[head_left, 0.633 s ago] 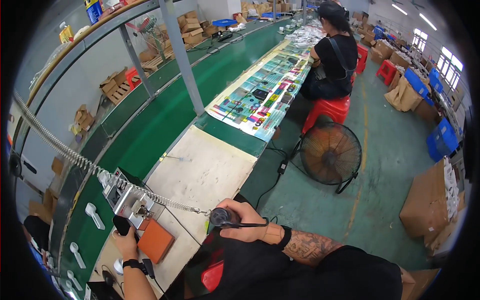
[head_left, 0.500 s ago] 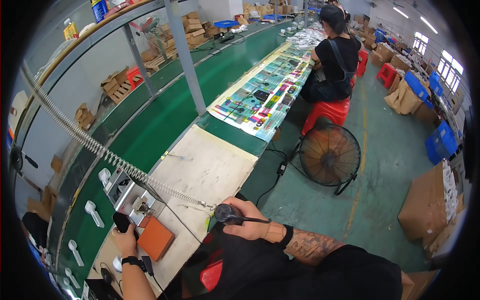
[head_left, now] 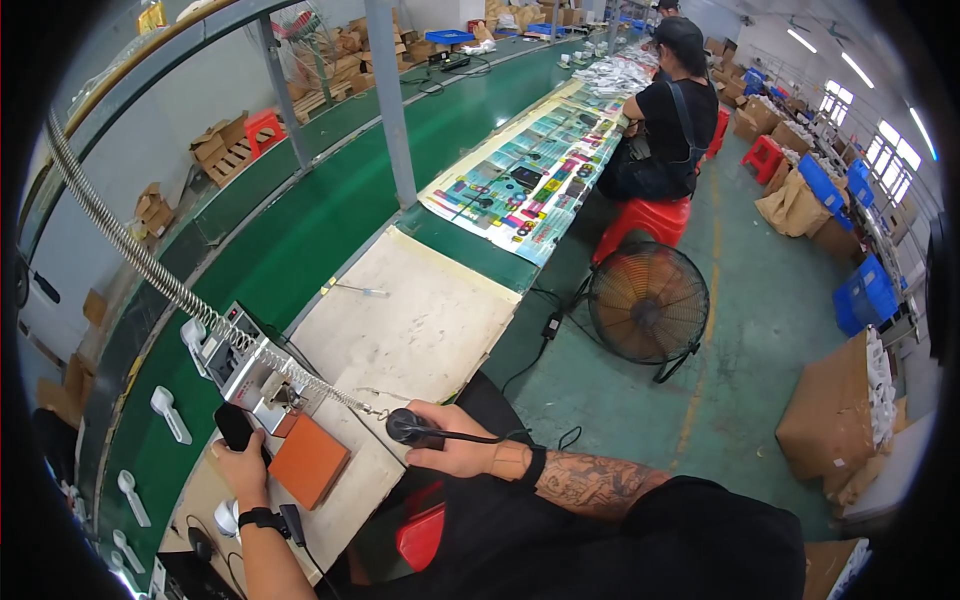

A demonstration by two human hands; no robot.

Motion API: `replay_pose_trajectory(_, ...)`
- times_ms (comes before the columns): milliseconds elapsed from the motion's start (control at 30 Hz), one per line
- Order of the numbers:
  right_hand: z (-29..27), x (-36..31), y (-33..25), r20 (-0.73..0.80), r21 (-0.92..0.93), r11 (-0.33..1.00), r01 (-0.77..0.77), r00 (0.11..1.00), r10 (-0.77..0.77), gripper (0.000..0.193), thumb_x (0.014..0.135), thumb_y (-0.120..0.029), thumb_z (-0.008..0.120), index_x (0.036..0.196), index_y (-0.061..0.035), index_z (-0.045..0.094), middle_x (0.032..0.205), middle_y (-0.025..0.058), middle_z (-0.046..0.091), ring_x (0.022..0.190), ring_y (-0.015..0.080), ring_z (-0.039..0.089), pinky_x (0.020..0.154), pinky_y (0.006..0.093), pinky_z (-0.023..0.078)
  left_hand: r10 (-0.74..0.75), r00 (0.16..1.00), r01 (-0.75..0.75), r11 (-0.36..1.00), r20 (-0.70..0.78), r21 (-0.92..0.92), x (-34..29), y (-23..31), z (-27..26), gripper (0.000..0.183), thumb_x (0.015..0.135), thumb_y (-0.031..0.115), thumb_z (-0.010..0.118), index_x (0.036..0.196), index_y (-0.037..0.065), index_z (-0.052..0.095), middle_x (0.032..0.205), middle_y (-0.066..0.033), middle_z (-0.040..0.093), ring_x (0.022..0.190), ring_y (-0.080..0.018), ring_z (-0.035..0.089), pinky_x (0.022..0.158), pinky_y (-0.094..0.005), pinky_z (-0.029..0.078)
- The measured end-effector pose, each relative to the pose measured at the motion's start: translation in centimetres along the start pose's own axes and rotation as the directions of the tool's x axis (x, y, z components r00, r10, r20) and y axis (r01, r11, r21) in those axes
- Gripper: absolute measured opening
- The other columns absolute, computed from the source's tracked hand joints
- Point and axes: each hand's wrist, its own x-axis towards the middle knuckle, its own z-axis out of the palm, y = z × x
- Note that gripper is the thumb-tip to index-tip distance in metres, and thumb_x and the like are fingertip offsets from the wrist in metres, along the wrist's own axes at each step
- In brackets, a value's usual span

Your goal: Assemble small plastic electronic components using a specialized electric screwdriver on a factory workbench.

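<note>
My right hand is wrapped round a black electric screwdriver, its cable trailing over my wrist. A coiled metal spring runs down to its top end. The tool is at the bench's front edge; its tip is hidden. My left hand grips a black flat object, phone-like, beside a small grey machine with a metal fixture. Right of that hand lies an orange-brown block. A white rounded item sits by my left wrist.
White handled parts lie on the green conveyor belt. A small screwdriver rests on the pale board. A floor fan stands right of the bench. Farther off, a person sits on a red stool.
My right hand has moved left with the electric screwdriver, closer to the orange-brown block. My left hand keeps its grip on the black flat object. The whole view has shifted slightly.
</note>
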Motion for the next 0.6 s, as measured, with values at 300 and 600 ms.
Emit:
replay_pose_trajectory(300,1.8,1.3,2.9,0.048,0.021,0.997,-0.072,0.996,0.071,0.035,0.091,-0.026,0.080,0.112,-0.0049,0.061,0.077,0.0008,0.056,0.072,0.0121,0.051,0.069,0.0304,0.046,-0.026,1.000,0.027,0.999,0.014,-0.037,1.2,-1.5,0.6,0.069,0.074,0.035,0.087,0.118,-0.007,0.054,0.106,-0.0269,0.070,0.097,-0.0385,0.070,0.091,-0.0438,0.054)
replay_pose_trajectory(600,1.5,2.2,3.3,0.161,0.082,0.990,-0.118,0.981,0.104,0.037,0.092,-0.019,0.081,0.117,-0.0033,0.060,0.087,-0.0033,0.059,0.079,0.0053,0.052,0.071,0.0243,0.045,0.071,0.978,-0.044,0.990,-0.198,0.134,3.4,-7.1,1.3,0.087,0.084,0.044,0.085,0.141,-0.010,0.049,0.137,-0.0349,0.057,0.131,-0.0388,0.058,0.109,-0.0455,0.044)
